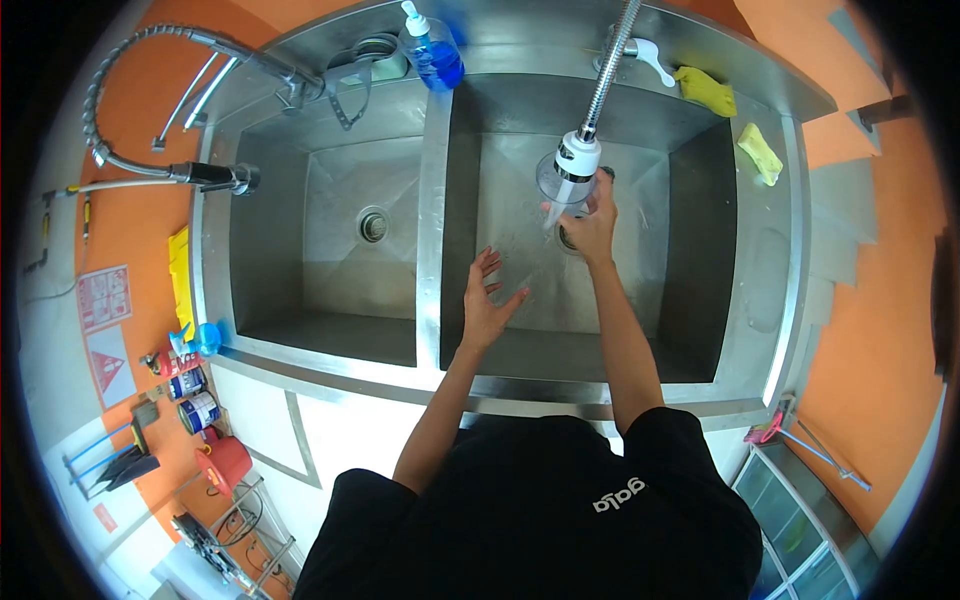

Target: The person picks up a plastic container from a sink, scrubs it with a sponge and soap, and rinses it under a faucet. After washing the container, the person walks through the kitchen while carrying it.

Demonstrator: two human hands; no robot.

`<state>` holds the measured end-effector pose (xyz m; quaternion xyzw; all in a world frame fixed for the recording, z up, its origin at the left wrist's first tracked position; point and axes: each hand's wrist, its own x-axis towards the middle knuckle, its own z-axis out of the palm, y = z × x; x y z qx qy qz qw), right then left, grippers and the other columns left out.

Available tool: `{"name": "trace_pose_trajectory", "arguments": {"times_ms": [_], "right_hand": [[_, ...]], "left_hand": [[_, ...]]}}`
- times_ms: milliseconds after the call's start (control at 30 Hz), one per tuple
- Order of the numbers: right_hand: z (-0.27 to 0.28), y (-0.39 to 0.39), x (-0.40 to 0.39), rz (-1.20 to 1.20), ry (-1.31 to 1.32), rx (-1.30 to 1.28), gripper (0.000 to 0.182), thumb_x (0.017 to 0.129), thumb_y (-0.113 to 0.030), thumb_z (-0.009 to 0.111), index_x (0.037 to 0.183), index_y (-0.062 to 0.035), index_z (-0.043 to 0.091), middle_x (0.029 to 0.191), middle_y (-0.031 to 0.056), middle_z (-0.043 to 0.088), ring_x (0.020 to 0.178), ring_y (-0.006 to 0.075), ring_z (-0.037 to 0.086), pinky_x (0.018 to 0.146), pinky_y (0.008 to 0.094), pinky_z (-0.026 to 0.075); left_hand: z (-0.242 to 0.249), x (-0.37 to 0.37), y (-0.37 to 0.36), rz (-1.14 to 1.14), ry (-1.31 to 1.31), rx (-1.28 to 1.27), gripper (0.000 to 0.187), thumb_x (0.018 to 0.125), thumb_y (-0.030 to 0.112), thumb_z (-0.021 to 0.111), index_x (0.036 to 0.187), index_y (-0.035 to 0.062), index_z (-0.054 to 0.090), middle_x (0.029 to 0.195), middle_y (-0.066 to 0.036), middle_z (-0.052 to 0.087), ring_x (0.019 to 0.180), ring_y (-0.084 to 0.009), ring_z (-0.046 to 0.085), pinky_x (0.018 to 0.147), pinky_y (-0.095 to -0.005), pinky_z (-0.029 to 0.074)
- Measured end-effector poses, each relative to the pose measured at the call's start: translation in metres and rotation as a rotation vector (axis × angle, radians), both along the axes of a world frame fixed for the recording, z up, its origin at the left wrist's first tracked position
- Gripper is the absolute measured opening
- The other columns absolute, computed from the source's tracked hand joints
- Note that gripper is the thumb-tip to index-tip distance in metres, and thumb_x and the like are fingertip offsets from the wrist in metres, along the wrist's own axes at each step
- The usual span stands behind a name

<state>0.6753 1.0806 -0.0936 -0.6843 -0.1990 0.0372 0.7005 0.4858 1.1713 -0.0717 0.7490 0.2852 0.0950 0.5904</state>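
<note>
A person in a dark shirt leans over a double stainless-steel sink (pixel 435 180) that fills the middle of the frame. In the right-hand basin, just above centre, the right hand (pixel 592 222) is closed around a clear glass (pixel 556 180), holding it directly under the white spray head (pixel 578 155) of the flexible faucet so that the running water falls into and around it. The glass appears tilted toward the stream, probably so the water can reach inside. The left hand (pixel 486 300), lower and nearer the divider, hangs open with fingers spread, holding nothing and touching nothing; it sits apart from the stream, seemingly kept clear of the splash. At the top centre, a blue soap bottle (pixel 432 52) stands on the back ledge between the basins, within reach of either side. Two yellow sponges (pixel 706 90) lie on the ledge at upper right, away from the water. A second coiled sprayer hose (pixel 150 100) arcs over the upper left, its nozzle parked at the rim of the left basin.
</note>
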Motion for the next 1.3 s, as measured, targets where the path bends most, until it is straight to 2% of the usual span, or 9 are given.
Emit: {"name": "trace_pose_trajectory", "arguments": {"times_ms": [333, 733, 833, 933, 1233, 1300], "right_hand": [[0.001, -0.013, 0.011, -0.049, 0.038, 0.092, 0.074, 0.056, -0.004, 0.078, 0.119, -0.0015, 0.038, 0.111, 0.0101, 0.05, 0.103, 0.0199, 0.052, 0.091, 0.0318, 0.041], [0.011, -0.022, -0.009, 0.029, 0.116, 0.025, 0.078, 0.058, -0.007, 0.081, 0.121, 0.0006, 0.036, 0.115, 0.0123, 0.05, 0.106, 0.0209, 0.051, 0.091, 0.0338, 0.042], [0.0, -0.015, -0.007, 0.068, 0.081, 0.048, 0.079, 0.058, -0.008, 0.082, 0.122, 0.0, 0.036, 0.113, 0.0124, 0.051, 0.105, 0.0206, 0.052, 0.091, 0.0335, 0.042], [-0.005, -0.007, -0.003, 0.102, 0.104, 0.033, 0.081, 0.057, -0.005, 0.082, 0.123, -0.0015, 0.035, 0.114, 0.0098, 0.05, 0.108, 0.0198, 0.05, 0.092, 0.0335, 0.041], [0.006, 0.003, -0.003, 0.168, 0.199, 0.161, 0.076, 0.058, 0.001, 0.079, 0.121, -0.0024, 0.037, 0.113, 0.0076, 0.051, 0.106, 0.0178, 0.05, 0.089, 0.0333, 0.041], [0.006, 0.005, -0.006, 0.141, 0.324, 0.295, 0.062, 0.066, -0.002, 0.072, 0.119, -0.0025, 0.04, 0.112, 0.0066, 0.052, 0.104, 0.0174, 0.051, 0.088, 0.0331, 0.041]], "left_hand": [[-0.007, -0.003, -0.001, 0.038, -0.009, -0.01, 0.081, 0.065, 0.011, 0.076, 0.131, 0.0046, 0.03, 0.125, -0.016, 0.045, 0.114, -0.0257, 0.047, 0.083, -0.0373, 0.047], [-0.004, 0.001, -0.003, 0.007, 0.0, 0.011, 0.079, 0.066, 0.01, 0.076, 0.131, 0.0037, 0.03, 0.125, -0.017, 0.045, 0.113, -0.0265, 0.047, 0.084, -0.0381, 0.047], [-0.005, 0.001, -0.005, 0.002, 0.0, 0.032, 0.08, 0.067, 0.01, 0.076, 0.131, 0.0052, 0.029, 0.124, -0.015, 0.046, 0.112, -0.0245, 0.048, 0.083, -0.0356, 0.048], [-0.005, 0.001, -0.007, 0.001, 0.006, 0.011, 0.08, 0.066, 0.01, 0.076, 0.131, 0.0053, 0.03, 0.124, -0.015, 0.045, 0.113, -0.0245, 0.048, 0.083, -0.0357, 0.048], [-0.004, 0.0, -0.002, 0.005, 0.001, 0.026, 0.081, 0.066, 0.007, 0.076, 0.131, 0.0048, 0.028, 0.125, -0.016, 0.045, 0.113, -0.0243, 0.048, 0.084, -0.0359, 0.048], [-0.004, 0.001, -0.002, 0.013, -0.009, 0.018, 0.08, 0.067, 0.011, 0.076, 0.131, 0.0037, 0.029, 0.125, -0.017, 0.045, 0.113, -0.0258, 0.048, 0.084, -0.0369, 0.047]]}}
